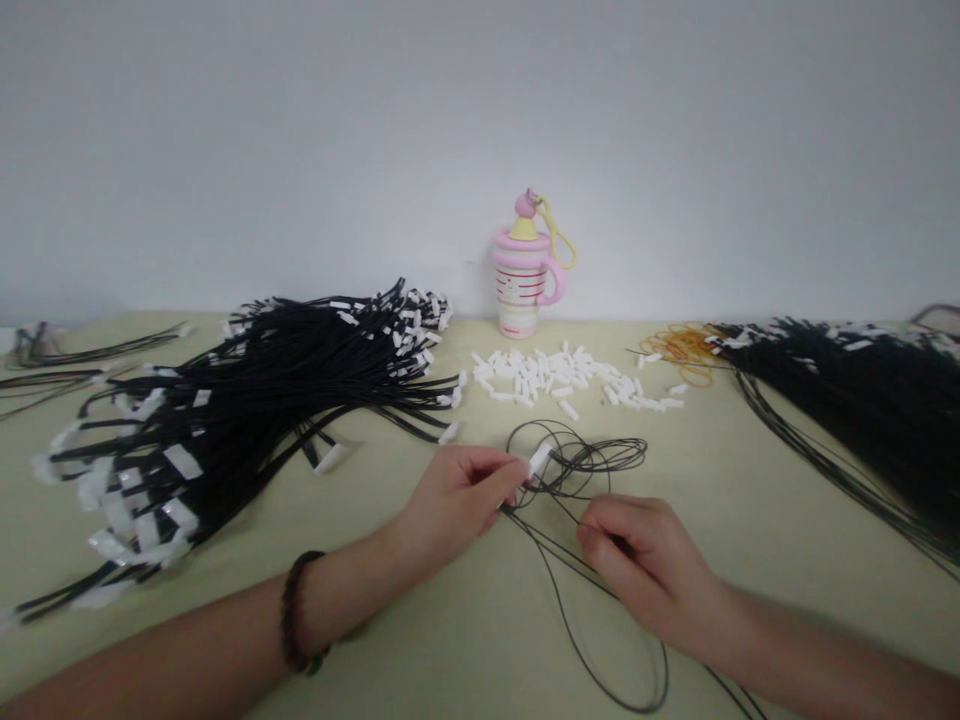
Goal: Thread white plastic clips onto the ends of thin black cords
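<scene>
My left hand [463, 497] pinches a thin black cable near its white connector [539, 459], fingers closed on it. The cable's coiled loops [592, 457] lie on the table just beyond the connector. My right hand [646, 566] is curled closed over the same cable's strands lower down, knuckles up. A long loop of that cable [637, 690] trails toward the near edge. A dark bead bracelet [294, 612] is on my left wrist.
A big pile of black cables with white tags [247, 410] lies at left, another black bundle [870, 400] at right. Loose white connectors [562, 378] and orange rubber bands [679, 345] sit behind. A pink cup [521, 280] stands by the wall.
</scene>
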A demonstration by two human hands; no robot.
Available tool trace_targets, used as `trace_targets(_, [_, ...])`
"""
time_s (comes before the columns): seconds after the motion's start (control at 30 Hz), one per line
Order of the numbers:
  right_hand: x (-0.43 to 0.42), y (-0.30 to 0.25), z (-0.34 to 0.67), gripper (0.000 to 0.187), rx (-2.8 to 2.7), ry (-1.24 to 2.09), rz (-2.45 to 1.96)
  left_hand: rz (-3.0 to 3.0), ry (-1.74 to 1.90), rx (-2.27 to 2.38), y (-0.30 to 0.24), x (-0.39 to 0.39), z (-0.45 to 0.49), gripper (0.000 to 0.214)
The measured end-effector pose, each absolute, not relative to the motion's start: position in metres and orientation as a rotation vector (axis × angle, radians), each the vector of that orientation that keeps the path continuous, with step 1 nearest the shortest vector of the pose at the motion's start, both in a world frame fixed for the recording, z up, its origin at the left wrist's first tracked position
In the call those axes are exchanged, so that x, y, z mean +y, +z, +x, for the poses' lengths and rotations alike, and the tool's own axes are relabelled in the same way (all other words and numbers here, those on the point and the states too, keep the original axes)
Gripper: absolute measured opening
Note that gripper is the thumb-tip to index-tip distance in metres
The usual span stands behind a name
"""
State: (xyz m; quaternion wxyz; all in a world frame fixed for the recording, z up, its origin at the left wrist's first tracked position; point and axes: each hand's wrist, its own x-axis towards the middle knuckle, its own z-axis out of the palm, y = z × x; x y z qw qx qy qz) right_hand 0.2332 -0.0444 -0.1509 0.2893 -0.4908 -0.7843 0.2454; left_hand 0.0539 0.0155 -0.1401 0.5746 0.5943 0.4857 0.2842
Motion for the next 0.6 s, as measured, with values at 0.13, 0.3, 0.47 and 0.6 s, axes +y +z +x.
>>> trace_targets(0.13, [-0.0448, -0.1504, 0.2337, 0.02, -2.11, 0.668, -1.305, 1.405, 0.661, 1.157, -0.1385, 0.0144, 0.0546, 0.031])
trace_targets(0.3, [-0.0442, -0.1525, 0.2352, 0.022, -2.105, 0.653, -1.304, 1.425, 0.663, 1.151, -0.1389, 0.0139, 0.0546, 0.031])
trace_targets(0.47, [-0.0432, -0.1517, 0.2349, 0.018, -2.106, 0.656, -1.294, 1.423, 0.671, 1.155, -0.1392, 0.014, 0.055, 0.031])
trace_targets(0.6, [-0.0438, -0.1499, 0.2339, 0.017, -2.079, 0.646, -1.299, 1.422, 0.671, 1.161, -0.1396, 0.014, 0.0553, 0.031])
